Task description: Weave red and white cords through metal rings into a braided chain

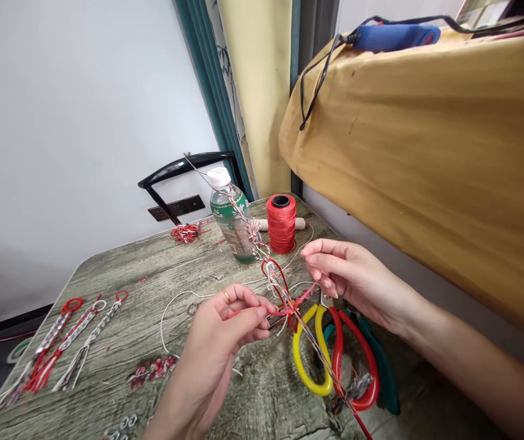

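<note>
My left hand [225,342] is closed in a pinch on a red cord [276,312] that runs right to a knot on a taut braided strand of red, white and silver threads [284,293]. My right hand [351,275] hovers just right of the knot, fingers curled and pinching a thin white-and-red cord end [306,291]. The braid climbs diagonally past a plastic bottle [232,217] and down toward me. Below the hands lie scissors with yellow and red handles [319,354].
A red thread spool [281,223] stands behind the knot on the wood-grain table [151,275]. Three finished braided pieces [71,339] lie at the left, thread scraps [154,368] nearer. A black chair [183,168] is beyond; a yellow-draped surface [427,159] overhangs the right.
</note>
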{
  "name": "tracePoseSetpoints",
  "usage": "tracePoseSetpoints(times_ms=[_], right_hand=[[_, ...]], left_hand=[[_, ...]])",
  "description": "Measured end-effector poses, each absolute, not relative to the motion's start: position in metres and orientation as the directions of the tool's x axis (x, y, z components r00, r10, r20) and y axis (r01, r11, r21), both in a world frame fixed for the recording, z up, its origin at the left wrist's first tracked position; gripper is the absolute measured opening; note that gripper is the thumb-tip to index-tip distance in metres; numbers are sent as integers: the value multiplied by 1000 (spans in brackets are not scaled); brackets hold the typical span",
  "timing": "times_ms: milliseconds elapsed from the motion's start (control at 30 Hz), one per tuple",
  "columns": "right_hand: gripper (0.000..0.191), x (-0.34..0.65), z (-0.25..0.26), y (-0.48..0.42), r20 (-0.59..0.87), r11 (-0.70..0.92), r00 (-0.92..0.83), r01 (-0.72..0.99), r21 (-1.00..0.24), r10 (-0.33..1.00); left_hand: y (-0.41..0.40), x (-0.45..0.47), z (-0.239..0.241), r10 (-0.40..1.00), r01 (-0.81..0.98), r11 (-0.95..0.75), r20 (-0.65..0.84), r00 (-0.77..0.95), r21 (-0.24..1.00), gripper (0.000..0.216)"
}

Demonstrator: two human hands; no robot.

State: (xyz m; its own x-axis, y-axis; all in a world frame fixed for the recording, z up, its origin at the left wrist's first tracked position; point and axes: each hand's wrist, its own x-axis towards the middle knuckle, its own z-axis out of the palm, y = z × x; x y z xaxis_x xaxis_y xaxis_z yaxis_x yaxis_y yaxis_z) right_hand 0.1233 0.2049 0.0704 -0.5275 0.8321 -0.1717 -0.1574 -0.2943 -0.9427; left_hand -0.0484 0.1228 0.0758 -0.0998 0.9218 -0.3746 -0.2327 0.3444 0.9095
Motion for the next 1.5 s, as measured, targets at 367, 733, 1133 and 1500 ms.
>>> tracePoseSetpoints(times_ms=[367, 733, 1133, 1500], right_hand=[[18, 107, 53, 210, -121, 68, -610, 276, -959, 783], [12, 118, 65, 210, 64, 354, -478, 547, -759, 876], [13, 144, 96, 209, 360, 470, -427, 882, -38, 829], [7, 145, 95, 210, 306, 584, -508, 769, -258, 805]], left_hand=[[130, -32, 49, 894, -288, 325, -392, -215, 901, 38], [139, -37, 47, 881, -104, 365, -380, -281, 925, 14], [118, -69, 69, 838, 377, 352, -109, -535, 857, 17], [111, -75, 76, 839, 514, 365, -35, -543, 777, 20]])
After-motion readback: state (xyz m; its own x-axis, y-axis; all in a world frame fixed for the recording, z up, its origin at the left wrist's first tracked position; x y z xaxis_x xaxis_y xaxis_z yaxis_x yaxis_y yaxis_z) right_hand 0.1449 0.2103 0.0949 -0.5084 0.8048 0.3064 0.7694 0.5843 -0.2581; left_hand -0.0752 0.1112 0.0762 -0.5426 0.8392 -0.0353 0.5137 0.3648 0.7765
